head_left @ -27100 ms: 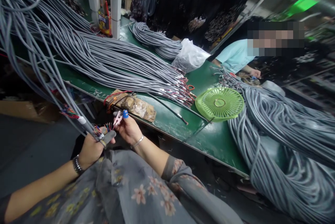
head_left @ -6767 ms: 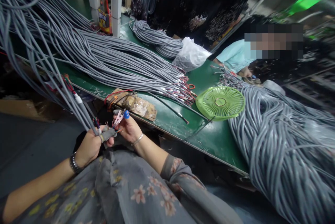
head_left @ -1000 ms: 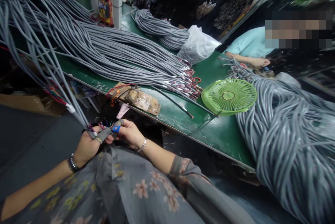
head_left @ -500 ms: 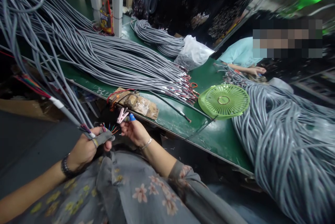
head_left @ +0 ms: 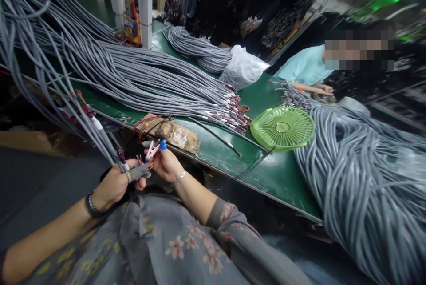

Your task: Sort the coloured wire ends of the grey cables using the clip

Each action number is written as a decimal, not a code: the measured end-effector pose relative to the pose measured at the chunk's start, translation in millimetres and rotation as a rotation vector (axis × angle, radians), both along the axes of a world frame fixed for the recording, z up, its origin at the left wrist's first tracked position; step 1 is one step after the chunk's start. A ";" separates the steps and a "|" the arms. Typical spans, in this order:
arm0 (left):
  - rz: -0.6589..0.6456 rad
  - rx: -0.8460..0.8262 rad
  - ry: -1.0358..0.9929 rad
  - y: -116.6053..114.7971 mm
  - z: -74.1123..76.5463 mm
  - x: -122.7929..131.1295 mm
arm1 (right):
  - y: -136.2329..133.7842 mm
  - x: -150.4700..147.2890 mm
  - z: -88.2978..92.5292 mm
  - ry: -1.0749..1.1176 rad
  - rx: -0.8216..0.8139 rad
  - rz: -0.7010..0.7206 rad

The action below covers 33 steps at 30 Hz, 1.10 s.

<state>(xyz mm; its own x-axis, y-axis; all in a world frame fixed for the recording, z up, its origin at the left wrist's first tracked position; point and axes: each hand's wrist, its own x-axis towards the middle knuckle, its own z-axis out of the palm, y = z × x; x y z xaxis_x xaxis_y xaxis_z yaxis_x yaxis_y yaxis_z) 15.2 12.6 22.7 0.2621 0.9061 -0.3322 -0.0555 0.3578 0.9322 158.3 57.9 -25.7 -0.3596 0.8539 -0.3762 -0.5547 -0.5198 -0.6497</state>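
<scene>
My left hand is closed round the end of a grey cable that hangs down from the upper left, its forefinger wrapped in a grey cover. Short coloured wires stick out of the cable end. My right hand is closed on small pink snips, with a blue cap on the thumb tip. The snip blades sit right at the coloured wires. Both hands are over my lap, just in front of the green table edge.
A long bundle of grey cables lies across the green table. A taped brown block and a green fan lie near the front edge. A big grey cable heap fills the right. Another person works at the far side.
My right hand has brought the snips back against the wire ends after drawing away a little. The hanging cable with the white sleeve has swung right, nearer my left hand.
</scene>
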 end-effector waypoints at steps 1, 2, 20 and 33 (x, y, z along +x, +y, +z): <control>0.001 0.000 0.006 0.1 -0.7 0.1 | 0.9 -1.3 1.1 0.032 -0.024 -0.007; -0.001 0.002 0.009 0.1 -1.5 0.1 | 1.5 -2.8 1.9 0.054 -0.038 -0.030; 0.006 0.155 0.140 -16.1 -15.1 -14.0 | -7.0 8.0 1.8 0.062 -0.003 0.022; 0.133 0.117 0.086 -9.6 -4.2 -0.3 | -7.6 4.6 1.2 -0.004 0.024 -0.025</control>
<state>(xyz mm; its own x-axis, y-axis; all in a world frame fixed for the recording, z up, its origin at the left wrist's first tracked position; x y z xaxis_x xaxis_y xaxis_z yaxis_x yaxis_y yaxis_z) 14.9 3.0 18.5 0.1128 0.9645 -0.2388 -0.0130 0.2417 0.9703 162.9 50.3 -24.5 -0.3370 0.8715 -0.3564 -0.5648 -0.4900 -0.6640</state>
